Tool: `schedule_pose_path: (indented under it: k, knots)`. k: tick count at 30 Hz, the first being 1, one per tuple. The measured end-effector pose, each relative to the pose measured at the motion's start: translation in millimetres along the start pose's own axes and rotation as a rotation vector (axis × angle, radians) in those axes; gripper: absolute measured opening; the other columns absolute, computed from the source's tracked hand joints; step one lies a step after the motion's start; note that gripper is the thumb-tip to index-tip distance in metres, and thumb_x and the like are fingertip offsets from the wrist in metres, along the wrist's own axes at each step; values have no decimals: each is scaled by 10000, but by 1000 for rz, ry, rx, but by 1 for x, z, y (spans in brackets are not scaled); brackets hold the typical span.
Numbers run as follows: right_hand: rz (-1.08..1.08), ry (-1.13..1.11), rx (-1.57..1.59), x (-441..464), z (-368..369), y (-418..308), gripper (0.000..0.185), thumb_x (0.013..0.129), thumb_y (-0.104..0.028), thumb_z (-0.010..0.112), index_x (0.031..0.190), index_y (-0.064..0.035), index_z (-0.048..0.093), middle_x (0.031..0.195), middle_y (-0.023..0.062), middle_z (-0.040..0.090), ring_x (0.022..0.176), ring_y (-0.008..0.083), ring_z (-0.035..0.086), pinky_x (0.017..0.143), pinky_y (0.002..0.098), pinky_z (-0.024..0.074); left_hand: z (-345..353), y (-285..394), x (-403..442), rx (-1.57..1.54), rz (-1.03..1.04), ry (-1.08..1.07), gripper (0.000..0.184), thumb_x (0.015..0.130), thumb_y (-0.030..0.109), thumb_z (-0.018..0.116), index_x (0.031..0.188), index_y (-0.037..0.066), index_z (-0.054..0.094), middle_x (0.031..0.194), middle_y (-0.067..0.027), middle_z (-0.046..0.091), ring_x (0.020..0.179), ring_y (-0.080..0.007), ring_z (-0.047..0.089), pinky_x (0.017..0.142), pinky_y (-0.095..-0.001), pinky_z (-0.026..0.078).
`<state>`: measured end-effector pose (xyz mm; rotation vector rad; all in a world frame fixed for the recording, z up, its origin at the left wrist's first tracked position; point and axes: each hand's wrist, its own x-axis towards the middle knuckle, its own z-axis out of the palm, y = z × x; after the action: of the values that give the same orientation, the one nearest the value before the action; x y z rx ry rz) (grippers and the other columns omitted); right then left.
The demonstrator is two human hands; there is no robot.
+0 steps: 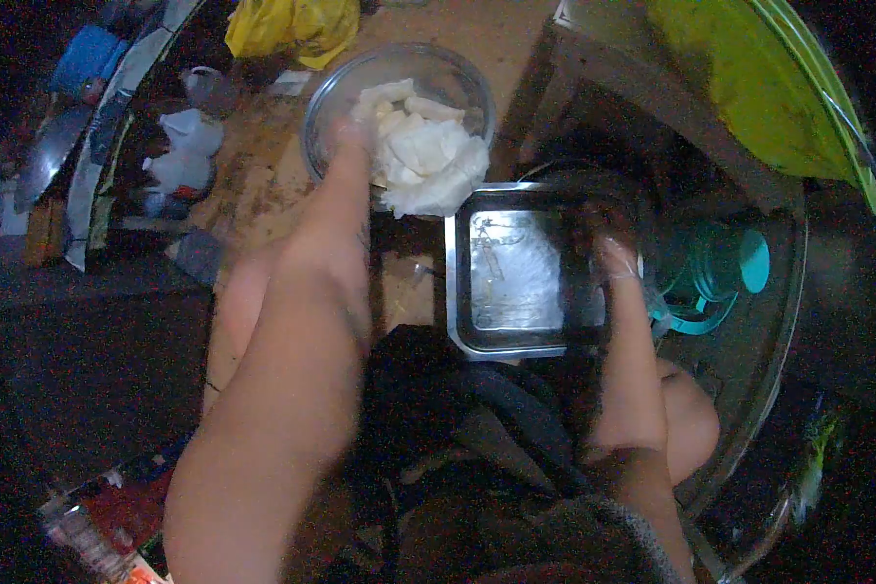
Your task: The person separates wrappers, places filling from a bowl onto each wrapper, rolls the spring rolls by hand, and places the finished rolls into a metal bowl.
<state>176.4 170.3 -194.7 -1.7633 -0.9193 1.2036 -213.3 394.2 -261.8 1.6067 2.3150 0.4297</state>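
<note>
My left hand is over the left side of a clear round bowl, its fingers blurred by motion. The bowl holds a crumpled white sheet, cloth or paper, and pale pieces beside it. Part of the sheet hangs over the near rim. To the right lies a shallow rectangular metal tray with a shiny wet-looking bottom. My right hand is at the tray's right side. Shadow hides its fingers, and something like clear plastic shows around the wrist.
A yellow plastic bag lies behind the bowl. Right of the tray stands a teal container. A large green-yellow object fills the upper right. White items sit at the left, and a green vegetable lies lower right.
</note>
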Motion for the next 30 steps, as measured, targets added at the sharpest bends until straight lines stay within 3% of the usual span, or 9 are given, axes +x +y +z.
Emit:
schedule_pose_path:
  k: [3,10,12,16,18,23,26,27,30]
  knots:
    - [-79,-110,-58,19,-15,18,339,853,-367,585,1005,-64,584,716,38,587,549,136,518,491,291,417,11,12,-24,165,48,3,390,768,324,606,1068,76,627,1060,-147,617,906,-271,616,764,-374,484]
    - [-135,2,-170,-5,-29,8,370,841,-390,582,988,-51,587,741,58,594,567,157,535,511,310,434,10,30,-68,315,205,-182,375,768,304,600,1068,81,628,1078,-160,612,933,-284,616,783,-380,486]
    - [-68,-58,-175,-8,-47,15,421,838,-408,576,1055,-47,578,814,83,619,610,177,566,549,330,460,0,33,-77,334,223,-239,370,768,298,599,1068,83,629,1084,-164,610,941,-288,615,788,-382,486]
    - [-284,121,-454,-11,-80,47,509,834,-440,561,1181,-69,537,1006,132,620,740,233,614,654,363,492,-42,18,-50,418,261,-298,363,768,286,596,1068,85,629,1094,-171,607,957,-295,615,799,-385,487]
    - [-150,90,-353,-58,-93,21,528,834,-448,553,1209,-77,524,1067,143,608,799,250,621,692,367,495,-93,9,-39,453,231,-250,359,768,280,594,1068,87,630,1099,-175,605,965,-299,615,805,-387,488]
    - [-18,23,-415,-141,-147,16,525,838,-460,533,1210,-90,524,1096,147,603,855,272,621,731,373,496,-284,89,-224,490,170,-150,395,780,435,568,973,103,661,987,-96,661,864,-262,642,744,-384,498]
    - [-141,-24,-594,-171,-169,37,539,840,-493,502,1163,-65,552,1113,161,594,931,308,590,816,387,459,-344,118,-355,516,325,-62,281,757,244,570,931,44,666,941,-173,649,856,-255,646,733,-383,498]
    - [-180,-37,-679,-185,-174,39,552,841,-509,488,1143,-53,564,1121,167,590,967,322,574,854,392,441,-343,104,-347,451,219,-177,320,748,261,590,953,23,654,936,-164,652,822,-258,650,705,-367,503]
    - [-265,-83,-955,-236,-183,45,610,844,-557,447,1080,-16,600,1143,185,578,1076,366,526,966,407,388,-348,91,-395,268,201,-164,322,747,234,588,961,-1,644,934,-165,653,806,-255,651,685,-364,503]
